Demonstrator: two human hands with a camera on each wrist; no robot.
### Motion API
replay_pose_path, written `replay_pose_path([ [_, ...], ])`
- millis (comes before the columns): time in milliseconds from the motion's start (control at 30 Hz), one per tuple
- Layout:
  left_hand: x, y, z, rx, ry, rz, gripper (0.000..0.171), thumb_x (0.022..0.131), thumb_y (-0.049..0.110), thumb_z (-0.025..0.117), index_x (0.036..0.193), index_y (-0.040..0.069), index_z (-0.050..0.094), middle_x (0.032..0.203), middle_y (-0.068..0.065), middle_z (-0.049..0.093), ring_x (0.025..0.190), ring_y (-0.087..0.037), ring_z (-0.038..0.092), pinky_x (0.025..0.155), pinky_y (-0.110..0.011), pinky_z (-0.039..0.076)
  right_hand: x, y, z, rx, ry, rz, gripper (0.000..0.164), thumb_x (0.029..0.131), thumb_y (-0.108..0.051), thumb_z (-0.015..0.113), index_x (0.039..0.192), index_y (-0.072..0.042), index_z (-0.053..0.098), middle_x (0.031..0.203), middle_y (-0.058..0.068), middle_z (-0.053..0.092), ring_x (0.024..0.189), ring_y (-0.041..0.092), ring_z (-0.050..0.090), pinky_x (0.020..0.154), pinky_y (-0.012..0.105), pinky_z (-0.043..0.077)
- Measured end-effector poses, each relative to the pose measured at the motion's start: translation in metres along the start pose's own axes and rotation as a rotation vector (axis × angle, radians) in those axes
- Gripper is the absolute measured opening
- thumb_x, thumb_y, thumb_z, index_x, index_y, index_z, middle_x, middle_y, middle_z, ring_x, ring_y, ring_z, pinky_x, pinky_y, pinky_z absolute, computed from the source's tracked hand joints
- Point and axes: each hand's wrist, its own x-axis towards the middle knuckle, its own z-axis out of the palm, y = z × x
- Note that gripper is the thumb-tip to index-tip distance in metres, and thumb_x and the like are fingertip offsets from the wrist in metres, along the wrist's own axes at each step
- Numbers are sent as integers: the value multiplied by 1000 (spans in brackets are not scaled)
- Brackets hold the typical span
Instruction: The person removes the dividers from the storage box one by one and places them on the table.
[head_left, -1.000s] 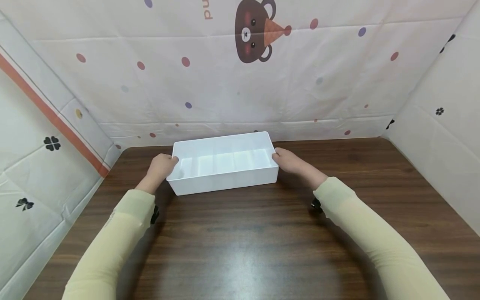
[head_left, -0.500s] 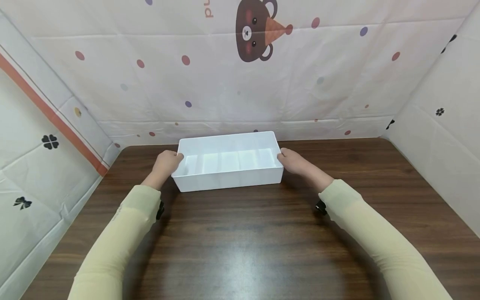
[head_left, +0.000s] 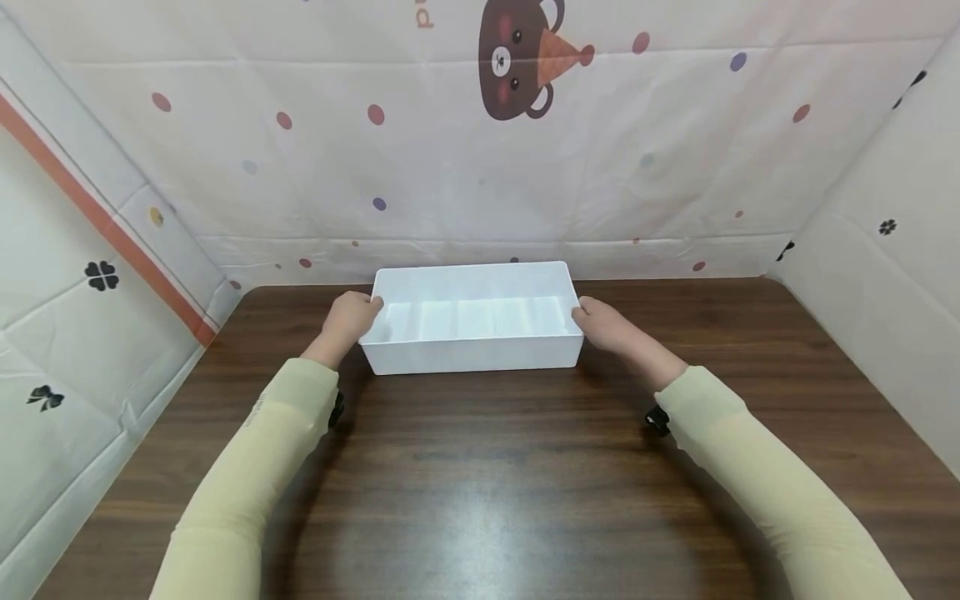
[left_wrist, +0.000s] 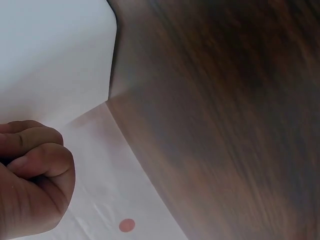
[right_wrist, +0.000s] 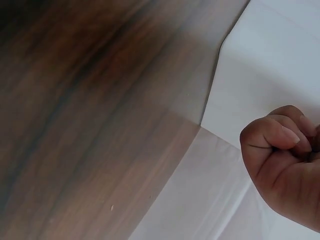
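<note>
A white rectangular plastic bin [head_left: 476, 355] with nothing in it sits at the far side of the brown wooden table, its long side facing me. My left hand [head_left: 351, 318] grips its left end, thumb over the rim. At the opposite end my right hand [head_left: 603, 323] holds the rim the same way. In the left wrist view the curled fingers [left_wrist: 37, 145] lie against the bin's outer wall [left_wrist: 55, 55]. The right wrist view shows curled fingers [right_wrist: 280, 135] at the other end wall [right_wrist: 270, 65].
Behind the bin hangs a pale dotted sheet [head_left: 450, 158] with a bear print, close to the table's back edge. More sheeting stands along the left [head_left: 60, 333] and right sides. Bare wood tabletop [head_left: 480, 467] stretches in front of the bin.
Both hands have shifted the bin to the right and turned it slightly, so its front side now lies nearly level with the table's back edge. The grip at both ends stays the same.
</note>
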Motion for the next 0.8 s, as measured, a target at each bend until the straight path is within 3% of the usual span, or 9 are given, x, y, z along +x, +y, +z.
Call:
replay_pose_path([
  [200,5,7,6,16,-4,17,44,109,30,35,89,0,60,80,-11,52,88,-27,54,81,-38,47,-6,4,-7,-4,13,2,48,110,-21,22,136,13,44,124,31,57,101,34,52,86,43,44],
  [400,8,15,12,18,-20,17,52,110,31,32,126,-6,64,120,-25,66,104,-31,57,99,-45,50,-12,8,-9,-12,35,-9,48,109,-18,22,135,16,44,128,35,57,105,37,54,92,49,47],
  [500,10,18,13,8,-29,15,53,110,32,32,131,-6,62,128,-25,65,107,-31,57,102,-45,50,-15,11,-10,0,37,-9,48,109,-18,22,135,16,43,130,36,56,112,40,55,100,55,46],
  [800,9,26,16,23,-18,23,48,110,31,33,108,-4,66,96,-17,61,93,-27,56,86,-39,49,-18,15,-13,-8,39,-12,49,110,-19,22,136,16,43,131,37,56,118,41,55,106,59,44],
])
